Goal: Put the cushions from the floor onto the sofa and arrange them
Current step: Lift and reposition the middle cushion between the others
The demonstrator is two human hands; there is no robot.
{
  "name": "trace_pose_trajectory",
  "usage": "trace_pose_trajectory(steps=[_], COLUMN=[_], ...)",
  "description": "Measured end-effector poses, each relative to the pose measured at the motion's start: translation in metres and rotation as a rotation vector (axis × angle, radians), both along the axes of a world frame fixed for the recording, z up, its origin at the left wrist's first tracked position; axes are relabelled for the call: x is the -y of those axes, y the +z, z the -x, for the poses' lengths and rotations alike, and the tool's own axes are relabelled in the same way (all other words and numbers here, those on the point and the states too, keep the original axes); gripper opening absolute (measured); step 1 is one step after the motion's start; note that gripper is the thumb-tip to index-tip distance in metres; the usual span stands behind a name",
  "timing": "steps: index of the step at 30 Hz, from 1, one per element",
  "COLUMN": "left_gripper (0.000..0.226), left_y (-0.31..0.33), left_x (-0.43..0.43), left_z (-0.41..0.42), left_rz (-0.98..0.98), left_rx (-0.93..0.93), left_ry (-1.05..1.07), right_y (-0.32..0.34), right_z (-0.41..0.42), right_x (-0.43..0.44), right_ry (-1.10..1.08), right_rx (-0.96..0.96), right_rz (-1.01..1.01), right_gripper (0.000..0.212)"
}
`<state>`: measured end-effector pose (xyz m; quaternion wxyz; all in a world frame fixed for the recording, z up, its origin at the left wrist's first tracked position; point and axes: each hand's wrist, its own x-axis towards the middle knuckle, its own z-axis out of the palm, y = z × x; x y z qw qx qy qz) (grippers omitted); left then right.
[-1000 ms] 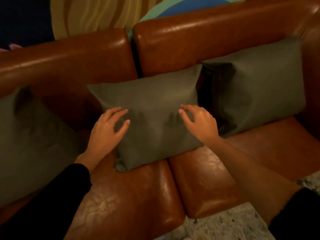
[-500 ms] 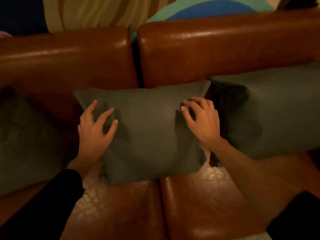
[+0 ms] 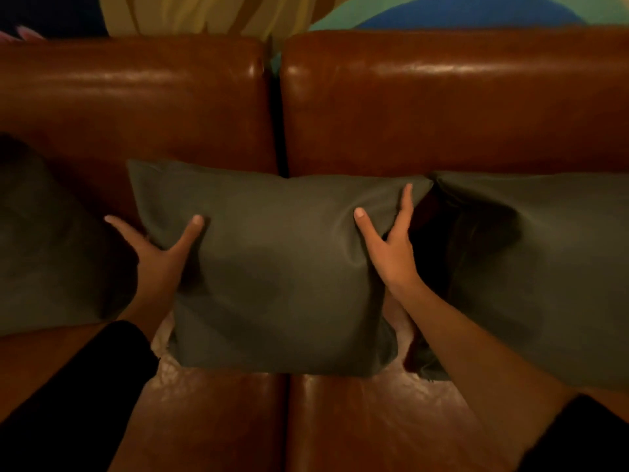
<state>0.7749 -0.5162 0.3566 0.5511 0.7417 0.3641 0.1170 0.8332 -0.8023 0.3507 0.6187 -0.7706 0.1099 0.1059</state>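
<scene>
A grey-green middle cushion (image 3: 279, 267) stands on the brown leather sofa (image 3: 425, 107), leaning on the backrest over the gap between the two back pads. My left hand (image 3: 160, 257) grips its left edge, thumb on the front and fingers behind. My right hand (image 3: 391, 253) grips its right edge, thumb and one finger showing on the front, the other fingers hidden behind. A left cushion (image 3: 44, 253) and a right cushion (image 3: 544, 267) of the same colour lean on the backrest on either side, the right one touching the middle cushion's upper corner.
The seat pads (image 3: 374, 424) stretch out in front of the cushions with a seam down the middle. Behind the sofa is a wall painted with yellow, green and blue shapes (image 3: 442, 11). Black sleeves cover my forearms at the bottom corners.
Both hands slid from the middle cushion's front face out to its side edges and took hold. The cushion now stands straighter and centred on the sofa's middle gap.
</scene>
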Motion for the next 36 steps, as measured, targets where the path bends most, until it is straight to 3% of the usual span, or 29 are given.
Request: trace_pose_trajectory(steps=[3, 5, 9, 15, 23, 28, 36], left_gripper=[0.114, 0.099, 0.069, 0.056, 0.061, 0.047, 0.068], left_y=[-0.001, -0.002, 0.007, 0.035, 0.019, 0.003, 0.006], left_x=[-0.006, -0.006, -0.001, -0.012, -0.023, -0.023, -0.03], left_z=[-0.012, -0.013, 0.002, 0.017, 0.007, 0.017, 0.003], left_rz=[0.176, 0.188, 0.196, 0.192, 0.263, 0.364, 0.124], left_rx=[-0.07, -0.082, 0.024, 0.177, 0.2, 0.228, -0.037], left_ry=[0.108, 0.134, 0.171, 0.171, 0.086, 0.088, 0.019], right_y=[-0.008, -0.01, -0.002, 0.035, 0.028, 0.017, 0.02], right_z=[-0.002, -0.001, 0.009, 0.009, 0.011, 0.018, 0.016], right_x=[-0.006, -0.009, -0.015, -0.03, -0.036, -0.037, -0.042], right_ry=[-0.13, -0.191, -0.244, -0.224, -0.252, -0.289, -0.26], right_rx=[-0.027, -0.021, 0.048, 0.225, 0.358, 0.371, 0.266], right_rz=[-0.069, -0.084, -0.052, -0.019, 0.06, 0.136, 0.2], right_gripper=[0.105, 0.106, 0.104, 0.103, 0.094, 0.087, 0.101])
